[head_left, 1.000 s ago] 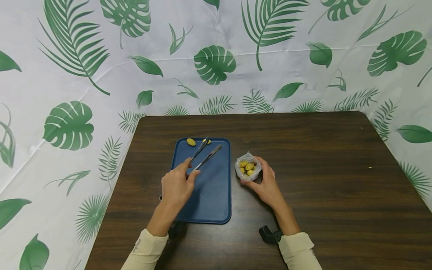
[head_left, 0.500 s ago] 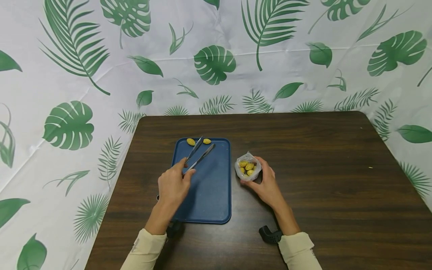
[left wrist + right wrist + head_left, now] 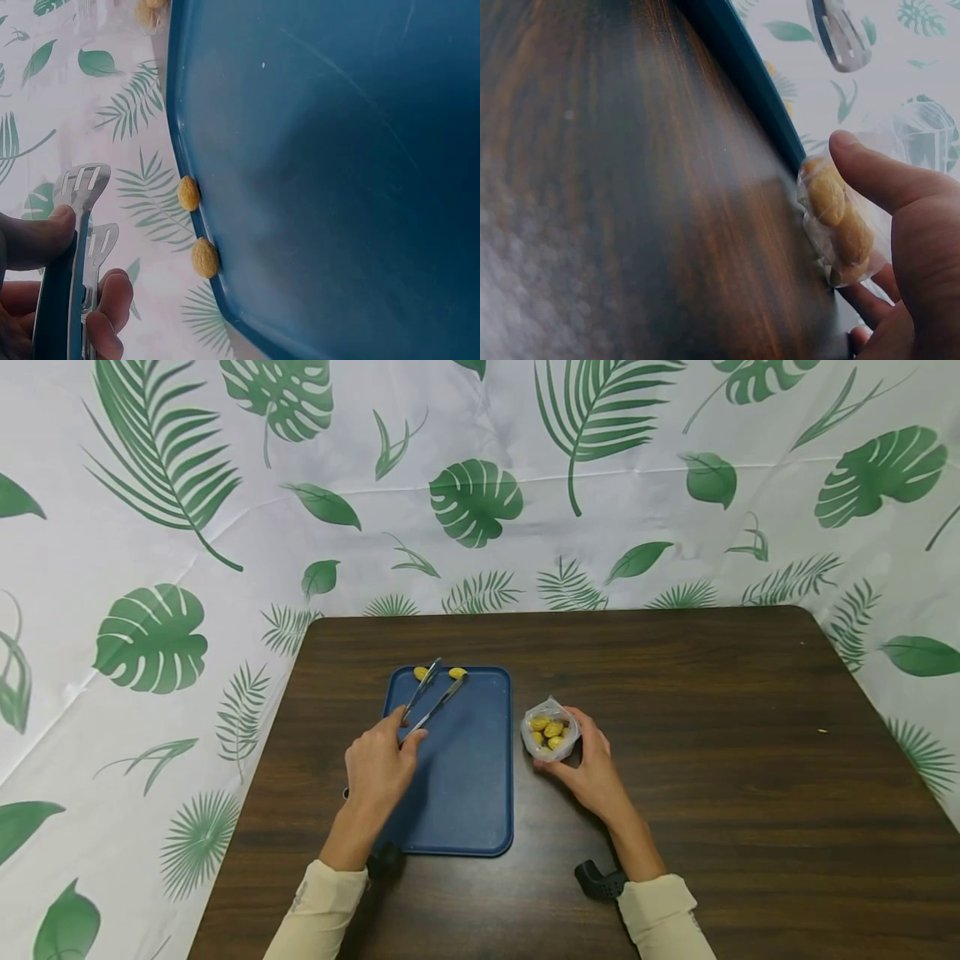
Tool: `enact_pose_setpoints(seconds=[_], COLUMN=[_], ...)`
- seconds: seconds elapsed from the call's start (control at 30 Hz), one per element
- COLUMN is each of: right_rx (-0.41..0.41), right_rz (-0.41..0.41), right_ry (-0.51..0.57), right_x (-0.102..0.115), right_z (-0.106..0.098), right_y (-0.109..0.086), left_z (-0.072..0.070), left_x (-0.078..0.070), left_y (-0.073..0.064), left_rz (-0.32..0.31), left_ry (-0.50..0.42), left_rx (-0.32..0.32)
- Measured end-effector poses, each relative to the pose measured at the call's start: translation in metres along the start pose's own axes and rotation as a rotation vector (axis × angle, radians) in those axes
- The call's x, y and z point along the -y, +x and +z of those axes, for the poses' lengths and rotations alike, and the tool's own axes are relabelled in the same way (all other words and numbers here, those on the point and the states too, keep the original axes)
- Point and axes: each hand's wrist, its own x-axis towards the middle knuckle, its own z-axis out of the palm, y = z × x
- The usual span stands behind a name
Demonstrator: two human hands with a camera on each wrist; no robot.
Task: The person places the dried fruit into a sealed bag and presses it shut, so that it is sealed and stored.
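My left hand (image 3: 378, 764) holds metal tongs (image 3: 84, 187) with slotted tips and dark handle panels. The spread tongs reach over the far left part of the blue tray (image 3: 468, 777). Near their tips in the head view are two yellowish oval nut-like pieces, a left one (image 3: 421, 673) and a right one (image 3: 457, 672); whether the tongs touch either cannot be told. Right of the tray, my right hand (image 3: 588, 768) grips an open clear plastic bag (image 3: 528, 742) by its side, thumb and fingers around it. Several similar pieces (image 3: 853, 236) lie inside.
The dark wooden table (image 3: 712, 735) extends widely to the right of the bag. Behind it hangs a white leaf-patterned cloth (image 3: 405, 435). Black wrist straps are on both arms, the right one (image 3: 600, 882) close to the table's near side.
My left hand and the tongs have shifted left, so the tips went from around the right piece to between and over both. My right hand and the bag stay put.
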Motion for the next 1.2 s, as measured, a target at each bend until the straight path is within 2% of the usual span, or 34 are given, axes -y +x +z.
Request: enact_pose_setpoints(seconds=[0.23,0.5,0.73,1.2], right_rx=[0.000,0.004,0.004,0.008], right_rz=[-0.007,-0.001,0.001,0.016], right_ry=[-0.001,-0.005,-0.005,0.002], right_x=[0.001,0.003,0.004,0.004], right_z=[0.000,0.000,-0.001,-0.001], right_y=[0.001,0.000,0.000,-0.001], left_z=[0.003,0.004,0.007,0.010], left_x=[0.005,0.009,0.014,0.023], left_y=[0.005,0.010,0.014,0.021], left_rz=[-0.006,-0.039,-0.063,-0.107], left_ry=[0.010,0.039,0.049,0.078], left_rx=[0.013,0.035,0.028,0.068])
